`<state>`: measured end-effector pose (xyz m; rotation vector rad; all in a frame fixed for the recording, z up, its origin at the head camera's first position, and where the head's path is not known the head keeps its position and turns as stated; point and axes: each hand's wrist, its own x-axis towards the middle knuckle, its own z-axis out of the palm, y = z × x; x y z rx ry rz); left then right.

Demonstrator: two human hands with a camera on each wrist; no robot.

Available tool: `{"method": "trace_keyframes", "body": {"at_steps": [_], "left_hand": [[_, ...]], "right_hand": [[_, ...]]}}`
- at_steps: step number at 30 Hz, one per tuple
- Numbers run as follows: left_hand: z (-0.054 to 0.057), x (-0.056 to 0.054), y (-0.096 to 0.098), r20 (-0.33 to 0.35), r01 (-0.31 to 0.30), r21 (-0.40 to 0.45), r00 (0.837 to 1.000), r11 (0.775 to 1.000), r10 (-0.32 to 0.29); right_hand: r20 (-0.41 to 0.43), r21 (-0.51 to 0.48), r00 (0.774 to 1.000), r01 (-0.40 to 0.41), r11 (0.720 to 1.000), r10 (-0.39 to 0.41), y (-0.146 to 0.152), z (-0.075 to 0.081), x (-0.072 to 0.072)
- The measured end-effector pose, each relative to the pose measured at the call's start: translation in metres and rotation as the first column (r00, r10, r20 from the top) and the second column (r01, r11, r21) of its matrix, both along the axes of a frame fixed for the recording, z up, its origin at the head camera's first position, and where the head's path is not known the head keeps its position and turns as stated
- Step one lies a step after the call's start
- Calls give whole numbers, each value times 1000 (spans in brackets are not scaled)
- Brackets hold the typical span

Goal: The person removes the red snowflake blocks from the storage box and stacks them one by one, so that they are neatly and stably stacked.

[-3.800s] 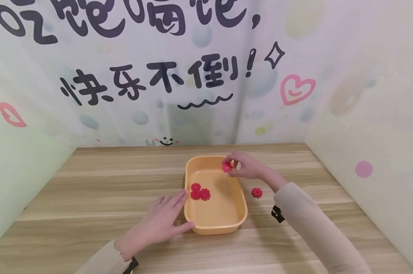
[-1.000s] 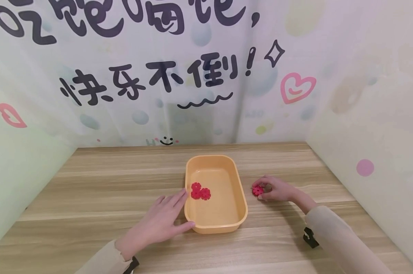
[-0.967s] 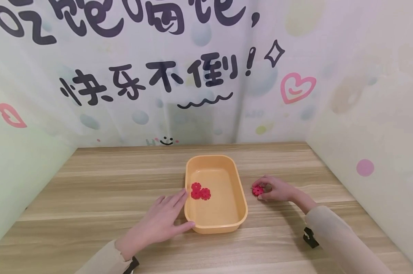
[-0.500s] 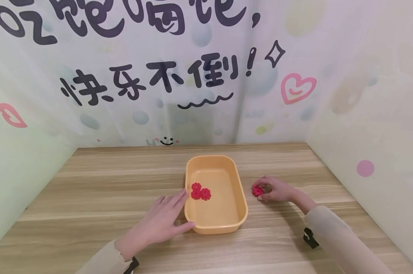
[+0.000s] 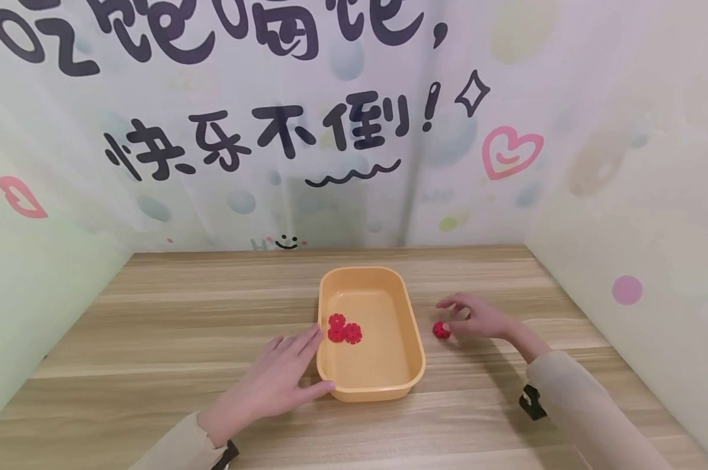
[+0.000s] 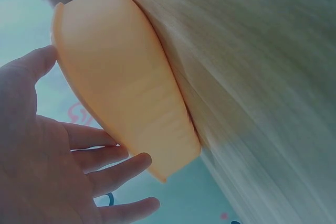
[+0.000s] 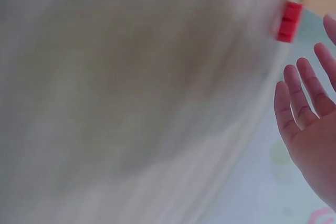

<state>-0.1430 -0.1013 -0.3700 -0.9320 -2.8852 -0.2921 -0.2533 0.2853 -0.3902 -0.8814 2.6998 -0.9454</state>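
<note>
Straight fingers of my left hand [image 5: 271, 382] rest along the left rim of an orange plastic tray [image 5: 383, 378], the thumb at its near left corner. In the left wrist view the thumb and fingertips are at the rim of the tray [image 6: 115, 66]. Inside the tray, toward its left wall, lies a cluster of red notched snowflake discs [image 5: 337, 334]. Right of the tray, a small stack of red snowflake discs [image 5: 440, 331] sits on the table. My right hand [image 5: 477, 316] hovers just beside and above this stack [image 7: 289, 22], fingers parted and holding nothing.
The wood-grain table [image 5: 201, 313] carries the tray near its middle. A white printed curtain [image 5: 342, 215] with dark lettering closes off the back, and a pale side wall [image 5: 653, 228] stands at the right.
Earlier my right hand held a red disc over the tray's far right, then brought it to the table stack. Now its fingers have let go and parted. My left hand stays put.
</note>
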Motion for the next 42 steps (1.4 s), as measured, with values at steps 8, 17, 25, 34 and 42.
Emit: {"method": "trace_keyframes", "body": {"at_steps": [8,17,25,34,42], "left_hand": [[0,0,0,-1,4,4,1000,1000,-4],[0,0,0,4,5,-7,1000,1000,-5],[0,-1,0,8,-1,-9,1000,1000,1],[-1,-2,-1,18,9,3,1000,1000,-9],[-3,-2,-2,-10,19,8,1000,1000,-19]], "right_hand": [[-118,-60,993,13,998,-20,-19,41,-16],[-136,-18,990,-29,999,26,-64,75,-33],[-20,97,994,-102,990,104,-115,95,-34],[92,157,976,-211,965,199,-161,88,-38],[217,247,952,-268,931,216,-185,70,-37]]}}
